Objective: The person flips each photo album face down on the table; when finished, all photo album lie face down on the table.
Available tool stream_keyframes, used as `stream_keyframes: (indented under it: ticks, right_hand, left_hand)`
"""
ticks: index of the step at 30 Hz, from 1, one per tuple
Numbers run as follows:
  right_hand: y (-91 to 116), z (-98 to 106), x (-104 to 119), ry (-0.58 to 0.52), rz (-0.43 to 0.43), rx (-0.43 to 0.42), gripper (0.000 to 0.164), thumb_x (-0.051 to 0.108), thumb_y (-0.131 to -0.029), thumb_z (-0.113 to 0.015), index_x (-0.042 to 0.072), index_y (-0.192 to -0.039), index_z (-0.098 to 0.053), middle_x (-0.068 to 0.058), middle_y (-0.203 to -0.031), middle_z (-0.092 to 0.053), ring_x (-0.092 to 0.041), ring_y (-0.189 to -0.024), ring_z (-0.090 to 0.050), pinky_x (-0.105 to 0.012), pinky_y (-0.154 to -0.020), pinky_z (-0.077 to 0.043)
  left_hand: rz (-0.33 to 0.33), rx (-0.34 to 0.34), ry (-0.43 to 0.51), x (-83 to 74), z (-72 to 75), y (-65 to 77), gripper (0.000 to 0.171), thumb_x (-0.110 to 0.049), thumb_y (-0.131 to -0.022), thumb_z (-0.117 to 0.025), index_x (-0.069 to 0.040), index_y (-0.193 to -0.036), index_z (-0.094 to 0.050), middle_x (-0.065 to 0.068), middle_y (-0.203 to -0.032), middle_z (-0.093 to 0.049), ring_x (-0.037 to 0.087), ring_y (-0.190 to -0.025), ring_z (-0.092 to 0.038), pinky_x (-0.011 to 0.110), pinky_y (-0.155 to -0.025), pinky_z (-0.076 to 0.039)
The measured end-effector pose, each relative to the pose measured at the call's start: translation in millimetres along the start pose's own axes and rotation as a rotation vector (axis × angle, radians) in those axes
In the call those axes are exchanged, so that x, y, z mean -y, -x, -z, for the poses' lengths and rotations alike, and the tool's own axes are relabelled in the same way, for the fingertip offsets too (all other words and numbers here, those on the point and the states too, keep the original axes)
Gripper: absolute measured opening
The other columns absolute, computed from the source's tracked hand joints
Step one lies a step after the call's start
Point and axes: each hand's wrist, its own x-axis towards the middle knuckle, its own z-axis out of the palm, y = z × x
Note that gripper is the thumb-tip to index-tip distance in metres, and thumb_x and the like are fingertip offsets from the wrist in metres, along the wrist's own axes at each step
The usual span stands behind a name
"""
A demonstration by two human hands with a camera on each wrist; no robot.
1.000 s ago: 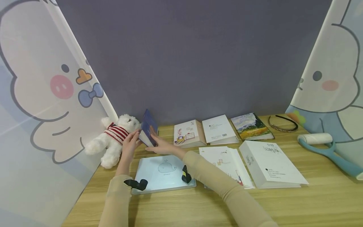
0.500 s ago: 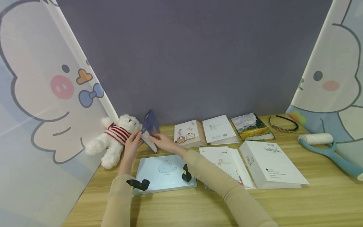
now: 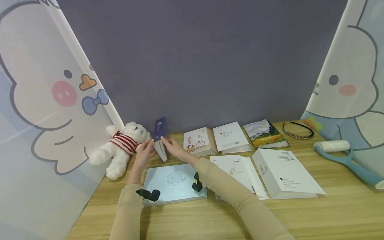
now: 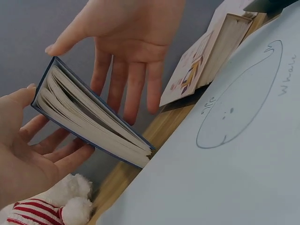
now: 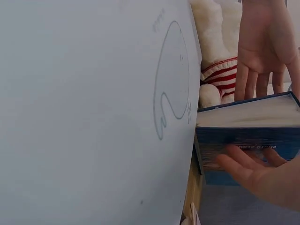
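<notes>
A blue photo album (image 3: 160, 128) stands on its edge at the back left, with its pale page edges facing me. My left hand (image 3: 144, 152) lies against its left cover, thumb by the top corner. Against the opposite cover, my right hand (image 3: 174, 149) has its thumb at the upper corner. Both hands have fairly straight fingers along the outer covers, as the left wrist view shows around the album (image 4: 93, 112). In the right wrist view, lettering shows on the cover of the album (image 5: 253, 140).
A white plush bear (image 3: 126, 143) in a striped sweater leans beside my left hand. In front lies a white drawing board (image 3: 174, 183) with a whale sketch. Several books, including a painted-cover one (image 3: 265, 134), sit rightward, with a headband (image 3: 298, 135) and lint roller (image 3: 336, 146) beyond.
The album has turned from a slant to face me more squarely. My left hand has shifted slightly right with it, and my right thumb now lies at the top corner.
</notes>
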Motion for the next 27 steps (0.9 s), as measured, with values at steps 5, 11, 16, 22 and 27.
stream_keyframes:
  ticks: [5,11,16,22,27]
  right_hand:
    - [-1,1,0,0.024,0.006,-0.06,0.066,0.056,-0.095,-0.041,0.003,-0.134,-0.046,-0.014,-0.125,-0.057,-0.026,-0.112,-0.057,-0.036,-0.089,-0.051]
    - [-4,4,-1,0.063,0.175,-0.103,0.057,0.037,-0.099,-0.045,0.008,-0.146,-0.031,-0.014,-0.148,-0.036,-0.029,-0.135,-0.036,-0.043,-0.109,-0.035]
    - [-2,10,-2,0.163,0.235,-0.066,0.046,0.029,-0.102,-0.039,0.015,-0.145,-0.036,-0.011,-0.153,-0.028,-0.028,-0.14,-0.027,-0.046,-0.114,-0.026]
    - [1,18,-3,0.196,0.172,-0.096,0.044,0.031,-0.101,-0.038,0.02,-0.144,-0.04,-0.006,-0.152,-0.031,-0.027,-0.122,-0.05,-0.043,-0.101,-0.043]
    - [3,20,-4,0.164,0.088,-0.135,0.046,0.029,-0.097,-0.049,0.017,-0.141,-0.044,-0.01,-0.14,-0.048,-0.021,-0.083,-0.061,-0.029,-0.066,-0.052]
  left_hand:
    - [0.008,0.0,0.008,1.7,-1.9,-0.3,0.066,-0.041,-0.098,-0.044,-0.004,-0.148,-0.023,0.02,-0.151,-0.023,0.037,-0.133,-0.036,0.048,-0.105,-0.039]
    - [0.058,0.058,-0.034,6.9,-0.6,-3.1,0.073,-0.05,-0.098,-0.038,-0.005,-0.15,-0.015,0.021,-0.153,-0.019,0.038,-0.136,-0.032,0.05,-0.108,-0.034]
    - [0.09,0.153,-0.037,12.9,0.9,-3.5,0.073,-0.051,-0.1,-0.024,-0.003,-0.151,-0.003,0.026,-0.153,-0.012,0.044,-0.137,-0.025,0.051,-0.11,-0.031]
    - [0.085,0.162,-0.018,17.8,-1.7,-3.5,0.064,-0.041,-0.102,-0.033,-0.003,-0.15,-0.016,0.027,-0.149,-0.024,0.042,-0.136,-0.029,0.051,-0.11,-0.031]
    - [0.082,0.145,-0.117,20.9,-1.3,-4.4,0.058,-0.036,-0.101,-0.041,-0.004,-0.147,-0.027,0.022,-0.15,-0.027,0.036,-0.139,-0.027,0.052,-0.112,-0.027]
